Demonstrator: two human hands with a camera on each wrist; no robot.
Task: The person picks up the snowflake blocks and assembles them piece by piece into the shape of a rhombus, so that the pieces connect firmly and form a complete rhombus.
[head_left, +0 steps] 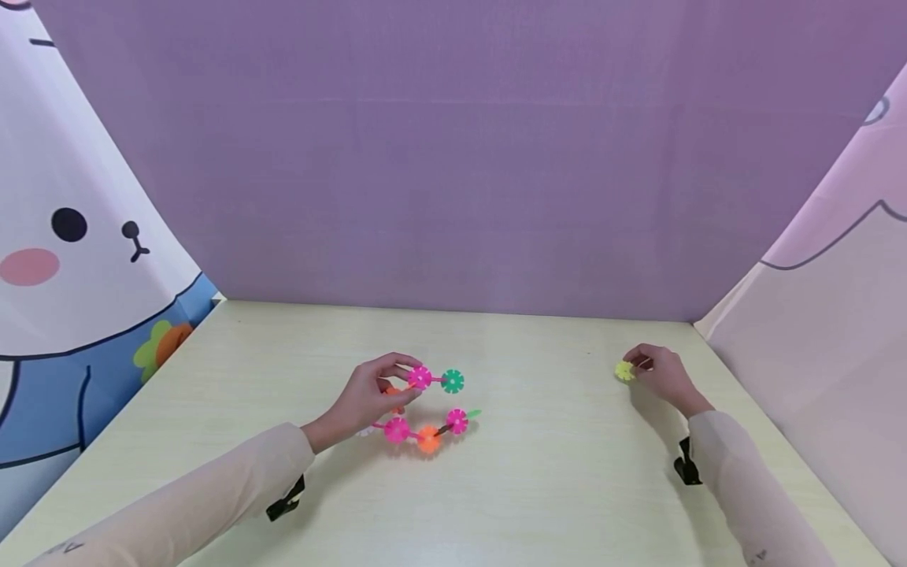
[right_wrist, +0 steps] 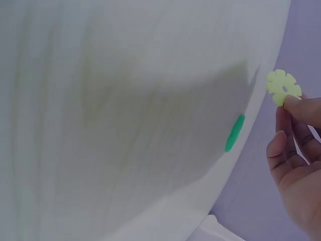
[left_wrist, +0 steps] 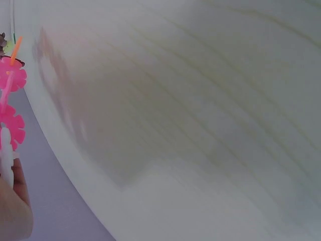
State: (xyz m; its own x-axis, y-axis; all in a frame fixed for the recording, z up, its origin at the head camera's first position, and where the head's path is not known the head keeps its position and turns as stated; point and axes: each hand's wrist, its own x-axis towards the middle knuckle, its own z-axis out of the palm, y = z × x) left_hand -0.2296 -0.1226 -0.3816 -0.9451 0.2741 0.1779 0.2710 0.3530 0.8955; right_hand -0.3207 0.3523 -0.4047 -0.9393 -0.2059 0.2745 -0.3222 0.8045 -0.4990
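My left hand (head_left: 364, 398) pinches a pink snowflake disc (head_left: 420, 378) near the top of a curved chain of interlocked plastic discs. A green disc (head_left: 453, 381) forms the chain's upper right end. Below the fingers the chain bends round through pink, an orange disc (head_left: 428, 439) and another pink disc (head_left: 457, 421) with a light green piece at its tip. Part of the chain hides behind the left hand. Well to the right, my right hand (head_left: 664, 376) holds a single yellow snowflake disc (right_wrist: 283, 88) between thumb and finger, raised over the table.
Both hands are over a pale wooden table (head_left: 538, 488). A purple cloth (head_left: 453, 157) hangs along its back edge. Printed cloths stand at the left (head_left: 85, 315) and right (head_left: 822, 339) sides. A green piece (right_wrist: 234, 133) appears edge-on in the right wrist view.
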